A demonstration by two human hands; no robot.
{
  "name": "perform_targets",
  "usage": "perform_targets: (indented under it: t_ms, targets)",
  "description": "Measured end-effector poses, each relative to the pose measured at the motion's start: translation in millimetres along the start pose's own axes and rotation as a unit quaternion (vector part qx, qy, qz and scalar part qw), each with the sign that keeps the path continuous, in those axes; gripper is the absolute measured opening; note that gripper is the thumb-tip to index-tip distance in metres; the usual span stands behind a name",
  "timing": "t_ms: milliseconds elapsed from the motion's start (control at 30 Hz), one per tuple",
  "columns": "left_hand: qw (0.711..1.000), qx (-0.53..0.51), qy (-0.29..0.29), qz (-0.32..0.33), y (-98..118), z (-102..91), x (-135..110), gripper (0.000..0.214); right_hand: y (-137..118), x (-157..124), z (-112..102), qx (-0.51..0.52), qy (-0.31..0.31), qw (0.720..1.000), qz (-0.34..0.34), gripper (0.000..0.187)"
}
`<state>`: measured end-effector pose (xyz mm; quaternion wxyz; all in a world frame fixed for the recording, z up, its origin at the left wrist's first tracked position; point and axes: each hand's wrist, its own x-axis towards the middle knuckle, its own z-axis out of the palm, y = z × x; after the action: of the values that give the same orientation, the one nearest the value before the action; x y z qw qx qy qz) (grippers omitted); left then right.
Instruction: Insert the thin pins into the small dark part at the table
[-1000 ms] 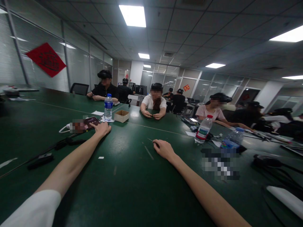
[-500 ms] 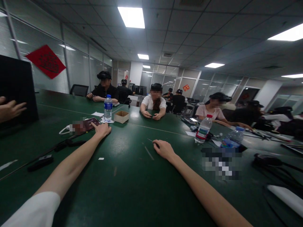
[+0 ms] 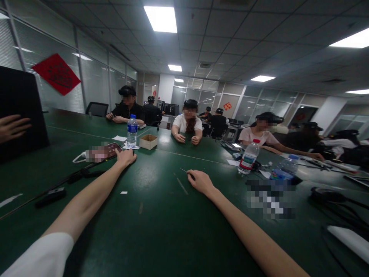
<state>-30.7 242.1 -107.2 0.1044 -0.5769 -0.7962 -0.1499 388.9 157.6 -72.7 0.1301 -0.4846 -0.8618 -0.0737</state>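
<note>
Evidently, the smartphone (image 3: 112,149) lies at ten o'clock from the nearer left hand (image 3: 125,157), loosely touching it, long axis eight-to-two; well apart, the right hand (image 3: 201,181) curls near a thin sliver (image 3: 183,169), grip unclear.

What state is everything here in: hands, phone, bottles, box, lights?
Phone: face up, screen apparently lit
Left hand: a finger at the phone's edge
Right hand: closed around a thin object
Box: open-topped; contents unclear
Bottle by the box: upright, capped
Red-capped bottle: upright, capped
Rightmost bottle: capped; standing or tilted, unclear
Ceiling lights: on
</note>
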Motion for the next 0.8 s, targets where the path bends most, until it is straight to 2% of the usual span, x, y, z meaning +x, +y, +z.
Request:
perform_targets:
  t_ms: [233,467,800]
  targets:
    - [0.998,0.014,-0.008,0.054,-6.8,3.4,8.2,0.05,0.1,-0.1,0.0,-0.006,0.002,1.0,-0.003,0.036]
    - [0.998,-0.009,-0.026,0.055,-14.3,9.3,18.9,0.05,0.8,-0.4,-1.4,-0.004,-0.001,1.0,-0.004,0.038]
    - [0.998,0.01,-0.006,0.063,-13.9,8.0,16.7,0.05,2.0,1.1,1.4,-0.001,0.001,1.0,-0.007,0.037]
